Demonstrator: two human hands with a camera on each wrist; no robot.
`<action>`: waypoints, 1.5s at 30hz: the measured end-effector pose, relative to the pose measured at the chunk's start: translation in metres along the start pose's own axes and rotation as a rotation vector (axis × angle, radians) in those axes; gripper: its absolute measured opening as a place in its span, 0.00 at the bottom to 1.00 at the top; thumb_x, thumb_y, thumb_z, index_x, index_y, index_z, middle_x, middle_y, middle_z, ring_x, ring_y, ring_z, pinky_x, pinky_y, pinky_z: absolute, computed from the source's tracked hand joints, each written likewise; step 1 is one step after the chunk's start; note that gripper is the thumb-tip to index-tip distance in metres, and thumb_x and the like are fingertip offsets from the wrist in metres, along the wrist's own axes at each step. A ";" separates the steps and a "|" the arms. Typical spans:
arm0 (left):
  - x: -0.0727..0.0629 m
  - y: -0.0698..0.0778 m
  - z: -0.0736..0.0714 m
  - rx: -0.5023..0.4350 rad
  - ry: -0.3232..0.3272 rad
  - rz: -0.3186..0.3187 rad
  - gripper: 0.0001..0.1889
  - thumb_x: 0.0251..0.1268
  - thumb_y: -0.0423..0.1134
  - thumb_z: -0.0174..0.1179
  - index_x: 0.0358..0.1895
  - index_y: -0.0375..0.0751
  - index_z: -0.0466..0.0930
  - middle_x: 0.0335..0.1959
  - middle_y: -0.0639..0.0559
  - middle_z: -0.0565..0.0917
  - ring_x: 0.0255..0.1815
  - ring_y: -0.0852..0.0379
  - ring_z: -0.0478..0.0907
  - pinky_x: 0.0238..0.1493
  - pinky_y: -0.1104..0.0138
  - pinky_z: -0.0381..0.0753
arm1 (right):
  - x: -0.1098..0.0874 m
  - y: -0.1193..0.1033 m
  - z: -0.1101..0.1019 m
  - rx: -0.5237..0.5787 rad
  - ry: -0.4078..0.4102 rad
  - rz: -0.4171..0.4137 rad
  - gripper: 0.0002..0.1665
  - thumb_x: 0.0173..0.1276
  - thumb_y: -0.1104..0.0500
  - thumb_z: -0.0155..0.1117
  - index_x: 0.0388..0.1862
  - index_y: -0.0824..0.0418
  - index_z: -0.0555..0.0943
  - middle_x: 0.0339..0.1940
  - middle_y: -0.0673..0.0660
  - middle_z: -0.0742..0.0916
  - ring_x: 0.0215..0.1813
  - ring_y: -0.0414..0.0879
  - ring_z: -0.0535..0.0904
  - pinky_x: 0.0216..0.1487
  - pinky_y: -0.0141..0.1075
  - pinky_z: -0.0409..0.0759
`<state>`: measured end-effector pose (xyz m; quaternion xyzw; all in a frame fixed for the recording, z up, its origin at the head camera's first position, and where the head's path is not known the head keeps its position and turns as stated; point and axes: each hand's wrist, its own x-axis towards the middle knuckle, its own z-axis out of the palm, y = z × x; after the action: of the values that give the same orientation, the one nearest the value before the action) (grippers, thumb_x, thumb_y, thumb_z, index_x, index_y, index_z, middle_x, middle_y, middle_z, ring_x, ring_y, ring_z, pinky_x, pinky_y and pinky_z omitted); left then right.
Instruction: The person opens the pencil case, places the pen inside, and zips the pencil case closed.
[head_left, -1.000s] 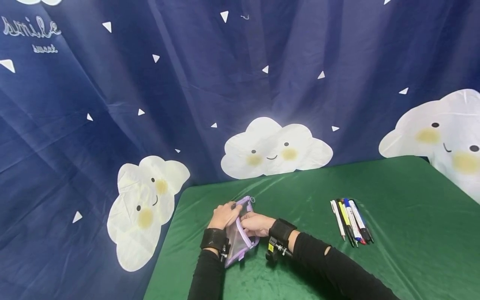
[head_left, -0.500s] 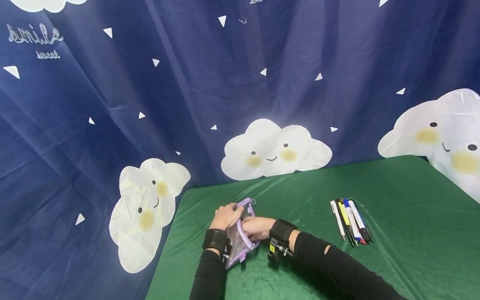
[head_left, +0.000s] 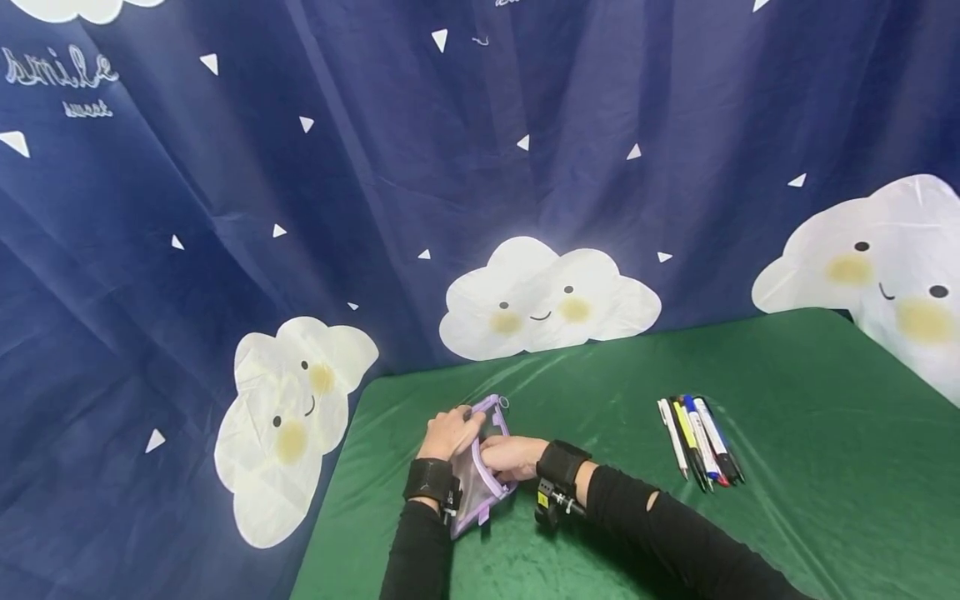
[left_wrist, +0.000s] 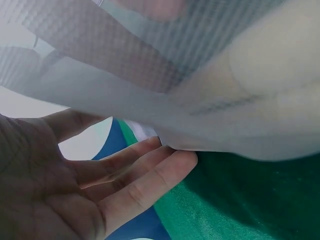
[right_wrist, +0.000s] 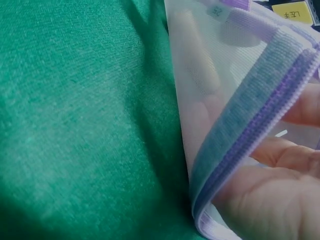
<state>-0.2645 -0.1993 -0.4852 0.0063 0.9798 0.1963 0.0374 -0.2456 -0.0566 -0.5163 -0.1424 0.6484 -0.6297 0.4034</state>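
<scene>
A translucent mesh zipper pouch (head_left: 466, 483) with lilac trim lies tilted on the table. My left hand (head_left: 448, 434) holds its far left side; in the left wrist view several fingers (left_wrist: 150, 185) touch the lower edge. My right hand (head_left: 513, 457) reaches into the pouch's opening, past the lilac zipper edge (right_wrist: 260, 130). Its shape shows dimly through the mesh (left_wrist: 115, 45) in the left wrist view. The right fingertips are veiled by the pouch, so whether they hold anything cannot be made out. A small white sliver (right_wrist: 281, 133) shows beside the right fingers.
On the right of the green-covered table (head_left: 600, 400) lies a row of several pens and markers (head_left: 697, 442), side by side. A dark blue curtain (head_left: 585, 125) with white clouds hangs behind the table's far edge. Black cameras are strapped to both wrists.
The right hand has settled slightly deeper into the pouch's opening. The left hand stays on the pouch and the pens lie as before; the head view has shifted a little.
</scene>
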 end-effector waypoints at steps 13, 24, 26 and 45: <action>0.000 -0.001 0.002 0.000 0.009 0.001 0.32 0.71 0.56 0.45 0.67 0.36 0.77 0.65 0.33 0.80 0.67 0.28 0.75 0.68 0.38 0.69 | -0.004 0.001 -0.003 -0.013 0.008 -0.004 0.16 0.57 0.74 0.41 0.38 0.60 0.72 0.30 0.53 0.78 0.34 0.44 0.76 0.35 0.36 0.78; -0.003 -0.003 0.010 0.010 0.016 -0.018 0.33 0.68 0.56 0.46 0.64 0.36 0.79 0.63 0.33 0.82 0.65 0.27 0.75 0.66 0.38 0.71 | -0.016 -0.003 -0.016 -0.121 0.039 0.003 0.18 0.65 0.71 0.48 0.50 0.71 0.79 0.33 0.55 0.83 0.33 0.44 0.83 0.35 0.35 0.83; -0.004 -0.003 0.010 0.010 0.022 -0.014 0.32 0.69 0.56 0.46 0.64 0.36 0.79 0.62 0.32 0.82 0.64 0.26 0.76 0.65 0.38 0.71 | -0.022 -0.007 -0.019 -0.161 0.073 0.003 0.15 0.66 0.70 0.51 0.48 0.71 0.81 0.34 0.56 0.84 0.33 0.45 0.82 0.35 0.34 0.82; -0.005 -0.001 0.009 0.028 0.061 -0.004 0.32 0.67 0.57 0.48 0.64 0.36 0.79 0.60 0.30 0.83 0.59 0.26 0.79 0.60 0.41 0.77 | -0.086 -0.067 -0.066 -0.641 0.314 -0.236 0.18 0.73 0.63 0.57 0.58 0.69 0.80 0.53 0.63 0.87 0.52 0.53 0.84 0.53 0.44 0.84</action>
<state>-0.2593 -0.1968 -0.4939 -0.0012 0.9831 0.1827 0.0080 -0.2591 0.0380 -0.4326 -0.2371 0.8457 -0.4509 0.1587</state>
